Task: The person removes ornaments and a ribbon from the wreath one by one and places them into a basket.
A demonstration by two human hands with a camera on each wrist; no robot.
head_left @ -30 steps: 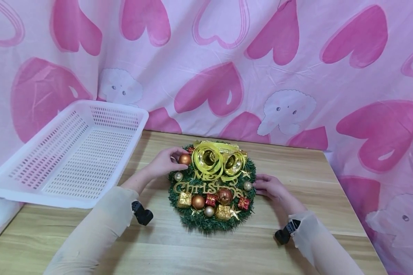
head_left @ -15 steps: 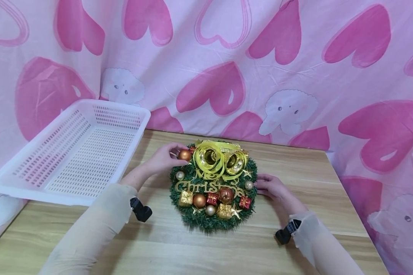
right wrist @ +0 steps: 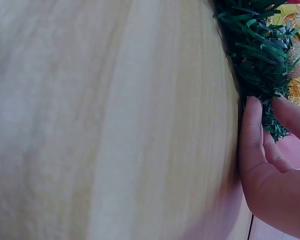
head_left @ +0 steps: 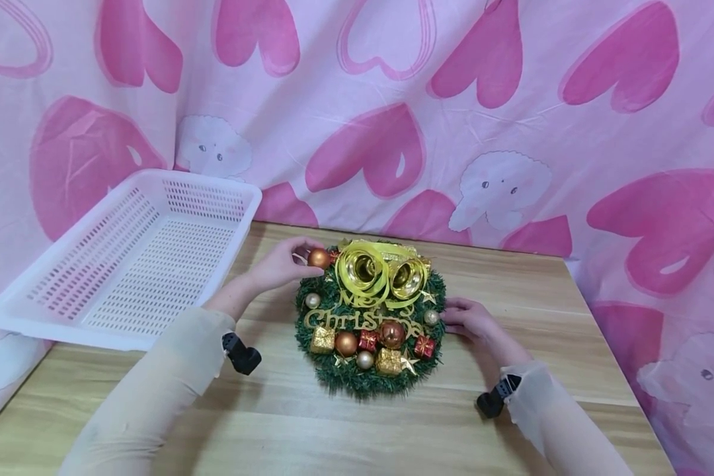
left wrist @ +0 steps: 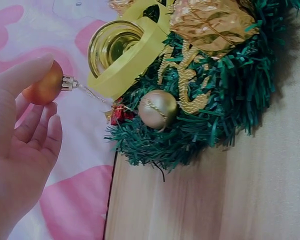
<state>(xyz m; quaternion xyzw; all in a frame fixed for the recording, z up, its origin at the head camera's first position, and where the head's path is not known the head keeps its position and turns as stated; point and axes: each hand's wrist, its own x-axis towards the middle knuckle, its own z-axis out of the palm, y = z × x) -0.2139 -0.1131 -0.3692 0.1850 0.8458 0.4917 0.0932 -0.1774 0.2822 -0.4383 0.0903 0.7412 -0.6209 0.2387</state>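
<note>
Left hand (head_left: 276,264) clamps the copper bauble (head_left: 318,258), drawn farther off the wreath's (head_left: 370,321) far left than a second ago; cap (left wrist: 69,83) and cord (left wrist: 94,95) point toward the wreath! Right hand (head_left: 473,320) pinches the wreath's right side. It lies on the table (head_left: 309,436), white basket (head_left: 246,221) to its left.

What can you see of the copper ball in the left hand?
The copper ball is round and smooth with a satin sheen. Its metallic-looking cap carries a thin, pale cord running toward the wreath. The left hand pinches it between thumb and fingers, at the wreath's far-left edge in the head view.
</note>
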